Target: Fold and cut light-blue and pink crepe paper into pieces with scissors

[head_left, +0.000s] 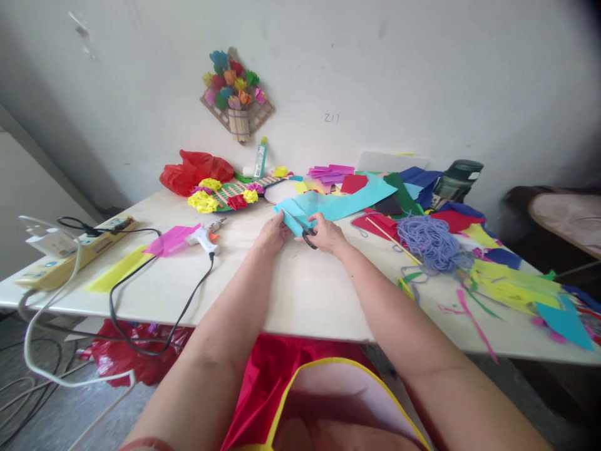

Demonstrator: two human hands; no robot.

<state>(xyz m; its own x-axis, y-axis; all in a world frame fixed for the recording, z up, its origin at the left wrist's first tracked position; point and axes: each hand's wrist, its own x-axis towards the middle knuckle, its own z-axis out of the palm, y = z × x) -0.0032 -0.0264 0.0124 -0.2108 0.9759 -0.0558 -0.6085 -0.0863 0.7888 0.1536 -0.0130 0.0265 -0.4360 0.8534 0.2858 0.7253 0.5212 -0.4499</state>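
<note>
My right hand (327, 234) is closed round the dark handles of a pair of scissors (308, 236). The blades lie across the near left end of a long light-blue sheet of crepe paper (338, 205). At that end my left hand (273, 233) pinches the paper's edge between thumb and fingers. From there the sheet runs off to the right, over other coloured sheets. Behind my hands lies a decorated piece (228, 197) with yellow, red and pink paper flowers and a row of sticks.
A white glue gun (205, 238) with a black cord lies left, near a power strip (77, 257). Purple-blue yarn (429, 241) is heaped at right among paper scraps. Behind it stands a dark bottle (456, 181). A flower decoration (238, 125) hangs on the wall.
</note>
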